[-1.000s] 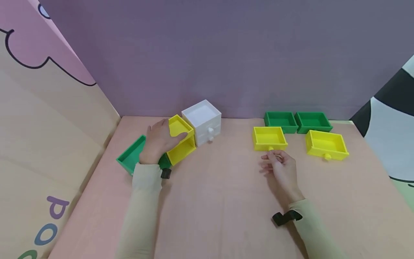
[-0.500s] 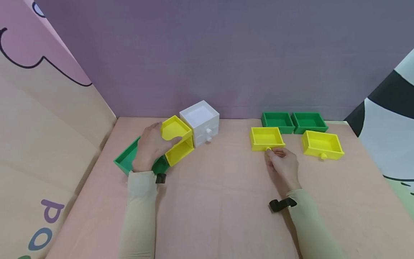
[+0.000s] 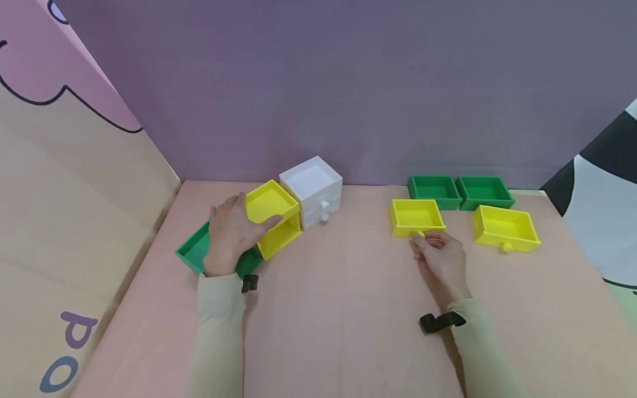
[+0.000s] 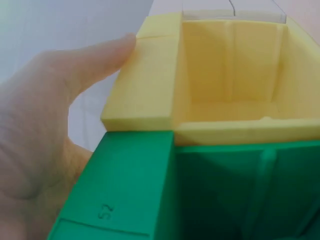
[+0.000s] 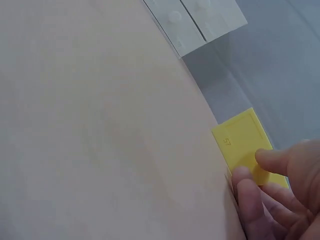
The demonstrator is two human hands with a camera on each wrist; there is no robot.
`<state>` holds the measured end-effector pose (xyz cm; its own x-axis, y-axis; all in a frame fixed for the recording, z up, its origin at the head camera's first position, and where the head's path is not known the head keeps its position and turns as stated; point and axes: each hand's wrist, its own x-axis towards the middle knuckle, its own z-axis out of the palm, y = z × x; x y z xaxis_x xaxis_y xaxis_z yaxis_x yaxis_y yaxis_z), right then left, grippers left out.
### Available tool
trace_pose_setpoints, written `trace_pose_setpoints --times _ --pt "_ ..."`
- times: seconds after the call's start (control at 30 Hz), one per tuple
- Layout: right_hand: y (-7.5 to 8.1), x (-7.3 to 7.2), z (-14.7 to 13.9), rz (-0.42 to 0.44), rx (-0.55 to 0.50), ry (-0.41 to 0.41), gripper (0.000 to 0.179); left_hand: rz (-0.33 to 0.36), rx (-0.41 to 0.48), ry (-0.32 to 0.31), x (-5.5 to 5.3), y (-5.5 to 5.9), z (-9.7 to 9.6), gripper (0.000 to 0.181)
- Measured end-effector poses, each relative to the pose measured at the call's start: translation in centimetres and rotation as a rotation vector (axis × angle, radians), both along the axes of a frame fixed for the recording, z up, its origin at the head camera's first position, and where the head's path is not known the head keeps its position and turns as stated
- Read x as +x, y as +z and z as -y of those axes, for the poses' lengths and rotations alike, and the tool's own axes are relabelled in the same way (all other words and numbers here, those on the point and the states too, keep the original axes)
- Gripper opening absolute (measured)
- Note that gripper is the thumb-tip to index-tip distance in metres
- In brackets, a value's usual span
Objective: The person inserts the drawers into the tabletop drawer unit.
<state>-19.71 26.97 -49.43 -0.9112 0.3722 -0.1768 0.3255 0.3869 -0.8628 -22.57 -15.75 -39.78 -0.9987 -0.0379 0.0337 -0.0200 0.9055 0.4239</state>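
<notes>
My left hand (image 3: 228,235) rests across a yellow drawer casing (image 3: 271,203) and a green casing (image 3: 193,250) beside it, both with open fronts. In the left wrist view, my thumb touches the top edge of the yellow casing (image 4: 145,85), above the green casing (image 4: 120,175). My right hand (image 3: 443,264) pinches the small front knob of a yellow drawer (image 3: 416,214) at the table's right side. That drawer sits upright and is hollow. The right wrist view shows my fingers at its front face (image 5: 245,137); they hide the knob there.
A white cabinet (image 3: 314,185) with two knobbed drawers adjoins the yellow casing. Another yellow drawer (image 3: 507,225) stands right of the pinched one. Two green drawers (image 3: 434,190) lie in a row behind, near the purple back wall (image 3: 368,99).
My left hand has slid a little left and nearer to me over the casings. My right fingers have closed in on the yellow drawer's knob. The drawers and casings look unmoved.
</notes>
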Motion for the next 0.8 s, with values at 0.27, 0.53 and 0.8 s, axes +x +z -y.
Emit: trace_pose_setpoints --times 0.27,0.53,0.8 --pt "-0.18 -0.54 -0.16 -0.002 -0.076 0.012 0.052 -0.068 -0.033 -0.029 0.18 0.03 0.12 0.092" --pt "-0.41 -0.59 -0.1 -0.013 -0.135 -0.034 0.04 -0.105 -0.023 -0.037 0.25 -0.06 0.21 0.088" --pt "-0.55 -0.64 0.1 -0.067 -0.157 -0.039 0.033 -0.047 -0.017 -0.051 0.36 0.5 0.48 0.09"
